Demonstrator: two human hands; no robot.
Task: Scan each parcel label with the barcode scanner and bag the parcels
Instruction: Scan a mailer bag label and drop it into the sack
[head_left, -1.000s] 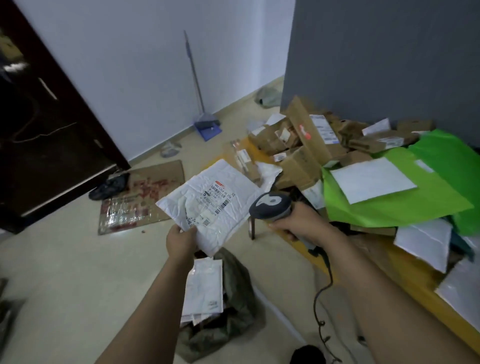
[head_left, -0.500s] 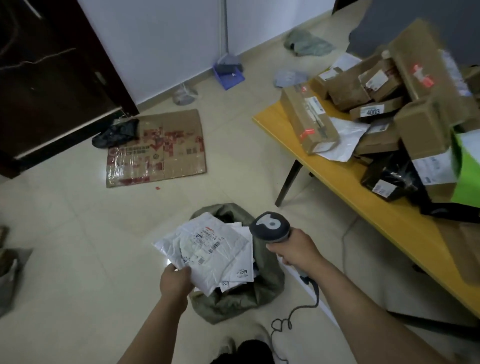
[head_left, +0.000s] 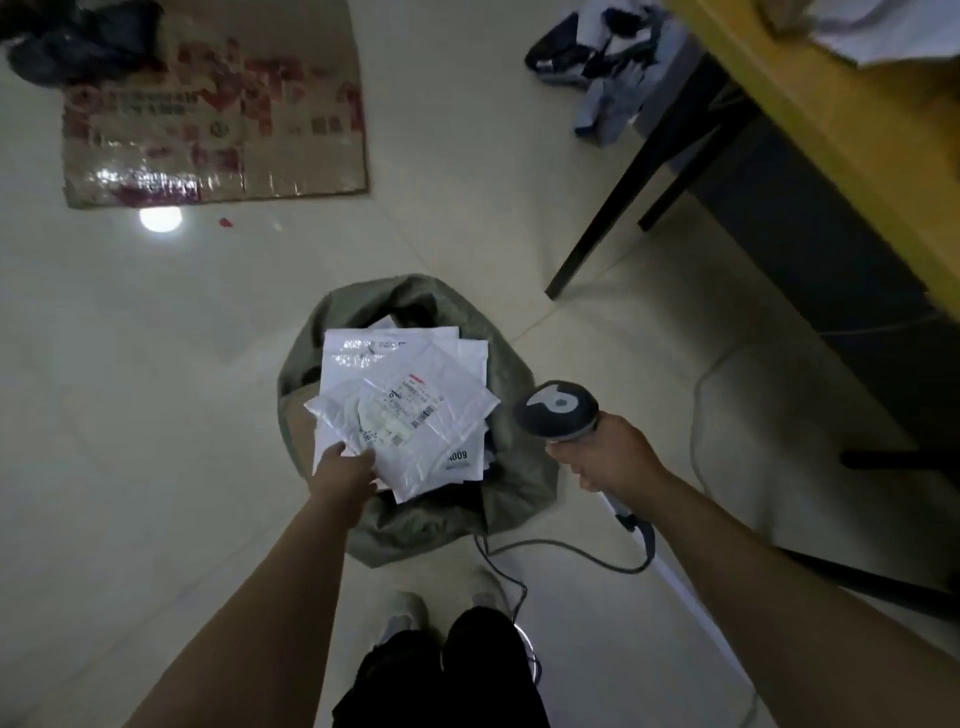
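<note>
- Pinches a white parcel (head_left: 410, 415) by its near corner with the left hand (head_left: 343, 475), fingers closed on it.
- Holds this parcel label up, directly above the open mouth of the grey-green sack (head_left: 514, 483) on the floor.
- Shows more white parcels (head_left: 374, 348) in the sack, under the held one; touching it or not, cannot tell.
- Grips the scanner (head_left: 558, 410) handle with the right hand (head_left: 615, 457), fingers wrapped around, just right of the sack.
- Trails a cable (head_left: 571, 551) from the handle across the floor.
- Stands near a yellow table (head_left: 831, 119) at right; flat cardboard (head_left: 218, 104) at far left.
</note>
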